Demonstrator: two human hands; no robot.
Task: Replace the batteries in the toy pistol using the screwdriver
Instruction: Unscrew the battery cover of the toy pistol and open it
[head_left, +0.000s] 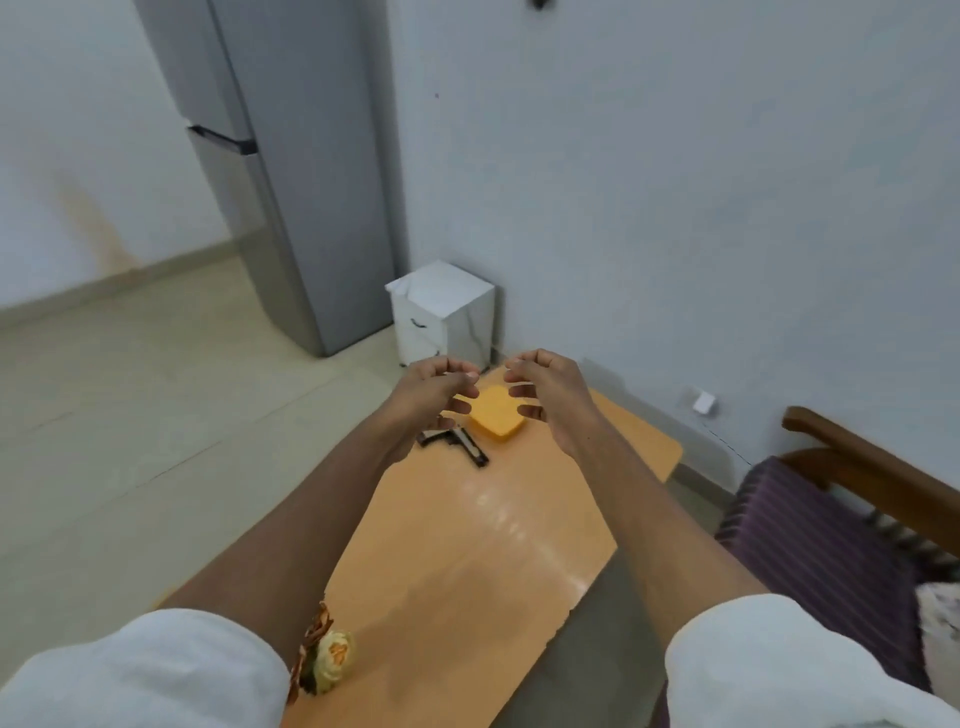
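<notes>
A dark toy pistol (462, 444) with tan grip panels lies on the orange table (467, 545), toward its far end. Just beyond it sits a yellow heart-shaped box (496, 413). Both my arms stretch out over the table. My left hand (434, 389) hovers above the pistol's left part with fingers loosely curled, holding nothing. My right hand (545, 389) hovers right of the yellow box, its fingers likewise curled around nothing. The fingertips of the two hands face each other a short gap apart. I see no screwdriver or batteries.
A small white cabinet (447, 312) stands on the floor past the table's far end, beside a tall grey fridge (291, 182). A wooden chair with a purple striped cushion (821, 545) is at the right. A dried flower (327, 660) lies by my left sleeve.
</notes>
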